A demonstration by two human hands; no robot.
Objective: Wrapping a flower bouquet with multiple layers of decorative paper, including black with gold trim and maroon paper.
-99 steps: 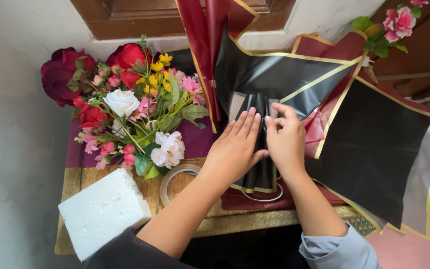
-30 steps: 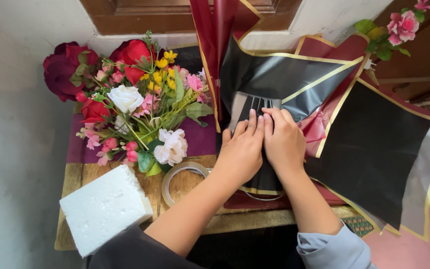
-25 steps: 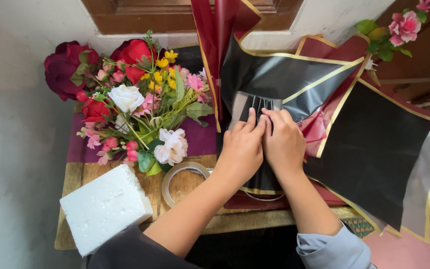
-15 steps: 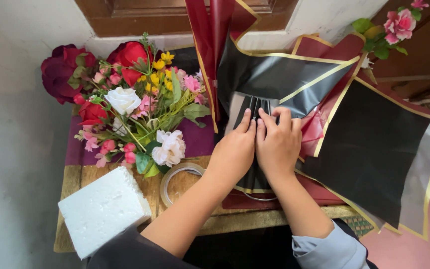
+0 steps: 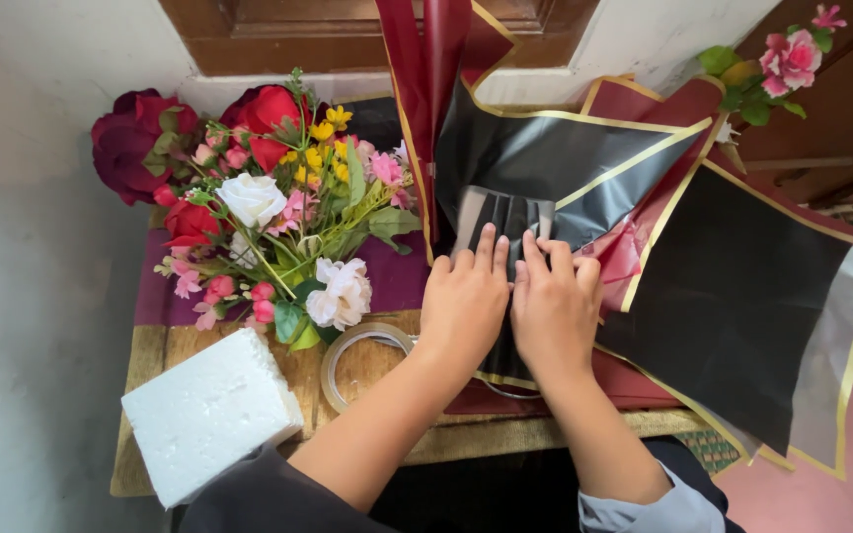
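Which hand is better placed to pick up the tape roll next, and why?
Left, probably. The left hand presses the pleated black paper right beside the tape roll, which lies on its side. The right hand would have to cross over.

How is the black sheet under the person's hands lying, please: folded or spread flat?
Folded: the black sheet shows pleat ridges above both hands pressing it.

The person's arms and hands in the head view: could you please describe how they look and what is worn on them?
Both forearms are bare. The left hand and right hand show no gloves, and no rings or watch are visible. A dark sleeve sits pushed up the left arm; a light grey-blue sleeve is pushed up the right.
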